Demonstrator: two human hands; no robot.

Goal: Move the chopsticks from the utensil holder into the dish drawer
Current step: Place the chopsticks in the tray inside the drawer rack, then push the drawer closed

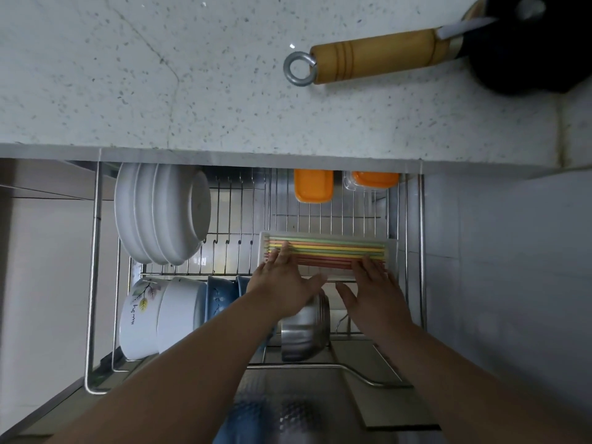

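Several coloured chopsticks (pixel 333 249) lie side by side in a white tray (pixel 392 251) inside the pulled-out wire dish drawer (pixel 421 251). My left hand (pixel 285 283) rests flat on the left end of the chopsticks, fingers spread. My right hand (pixel 373 290) lies flat on their right end, fingers apart as well. Neither hand grips anything. The near edge of the tray is hidden under my hands. No utensil holder is in view.
White plates (pixel 160 213) stand in the drawer's back left rack. Bowls (pixel 160 315) and a steel bowl (pixel 304 331) sit at the front. Orange-lidded boxes (pixel 314 187) are at the back. On the stone counter (pixel 128 75) above lies a wooden-handled pan (pixel 384 56).
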